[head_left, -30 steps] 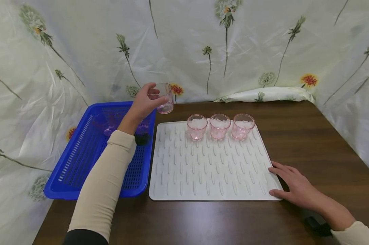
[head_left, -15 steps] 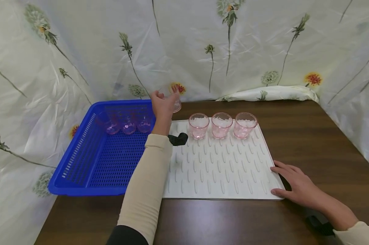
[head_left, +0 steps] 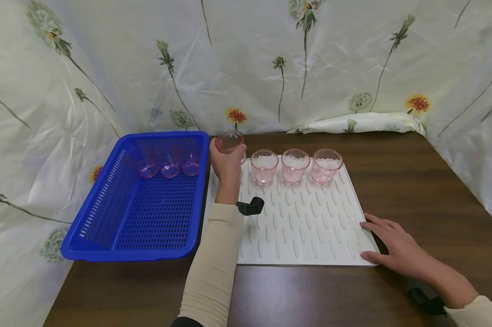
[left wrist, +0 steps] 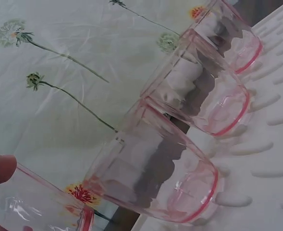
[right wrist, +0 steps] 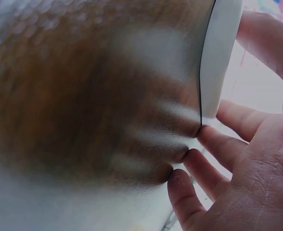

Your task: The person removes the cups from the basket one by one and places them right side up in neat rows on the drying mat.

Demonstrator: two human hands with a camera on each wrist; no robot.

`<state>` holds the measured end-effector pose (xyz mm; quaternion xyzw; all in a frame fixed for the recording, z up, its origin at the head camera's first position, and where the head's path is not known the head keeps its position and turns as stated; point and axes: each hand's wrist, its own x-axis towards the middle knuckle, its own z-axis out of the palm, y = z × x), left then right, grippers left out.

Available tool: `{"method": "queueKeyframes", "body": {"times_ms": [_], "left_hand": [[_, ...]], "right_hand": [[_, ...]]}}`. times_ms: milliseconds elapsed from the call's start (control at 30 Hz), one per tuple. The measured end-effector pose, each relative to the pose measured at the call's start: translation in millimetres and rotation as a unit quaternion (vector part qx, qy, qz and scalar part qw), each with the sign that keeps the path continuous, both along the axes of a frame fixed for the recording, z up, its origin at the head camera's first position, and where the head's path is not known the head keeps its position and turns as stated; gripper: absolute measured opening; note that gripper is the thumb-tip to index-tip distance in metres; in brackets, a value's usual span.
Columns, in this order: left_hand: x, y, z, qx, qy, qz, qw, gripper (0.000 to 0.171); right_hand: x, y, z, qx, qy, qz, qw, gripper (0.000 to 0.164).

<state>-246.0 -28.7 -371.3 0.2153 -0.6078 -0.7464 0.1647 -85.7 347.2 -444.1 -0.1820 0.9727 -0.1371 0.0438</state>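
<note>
Left hand (head_left: pixel 227 165) is gripping a glass (head_left: pixel 230 141) at the back left corner of the mat (head_left: pixel 303 229), beside three glasses (head_left: pixel 294 168) in a row; right hand (head_left: pixel 398 248), spread, is touching the mat's right edge. Whether the gripped glass is touching down isn't showing. A base straddling the edge could be tipping it; crowding could be knocking the row.

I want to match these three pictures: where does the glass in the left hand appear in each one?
Head: the pink-rimmed glass is in the left hand, between the blue basket and the three standing glasses.
Left wrist: bottom-left corner, cut off by the frame.
Right wrist: I cannot make it out.
Shared landmark: the white ridged tray, central in head, at right in left wrist, beside the right fingers in right wrist.
</note>
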Motion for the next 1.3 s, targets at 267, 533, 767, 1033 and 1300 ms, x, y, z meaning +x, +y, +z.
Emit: {"method": "queueKeyframes", "body": {"times_ms": [267, 533, 767, 1033, 1300], "left_hand": [[5.6, 1.3, -21.5, 0.024, -0.002, 0.004, 0.9997, 0.088], [8.2, 1.5, -39.1, -0.026, -0.029, -0.021, 0.9990, 0.088], [10.1, 1.3, -44.3, -0.063, -0.031, -0.025, 0.9972, 0.088], [12.9, -0.6, -45.0, -0.074, -0.043, -0.030, 0.9958, 0.087], [13.7, -4.0, -49.1, -0.088, -0.029, -0.042, 0.9948, 0.089]], "right_hand": [[-0.2, -0.5, 3.0, -0.001, -0.009, -0.006, 1.000, 0.080], [0.0, -0.9, 2.9, 0.002, -0.013, -0.008, 1.000, 0.081], [-0.5, -1.6, 2.4, 0.001, -0.014, -0.006, 1.000, 0.080], [-0.2, -1.6, 2.2, 0.001, -0.006, -0.001, 1.000, 0.079], [-0.7, -3.4, 2.0, 0.001, -0.015, -0.004, 1.000, 0.080]]}}
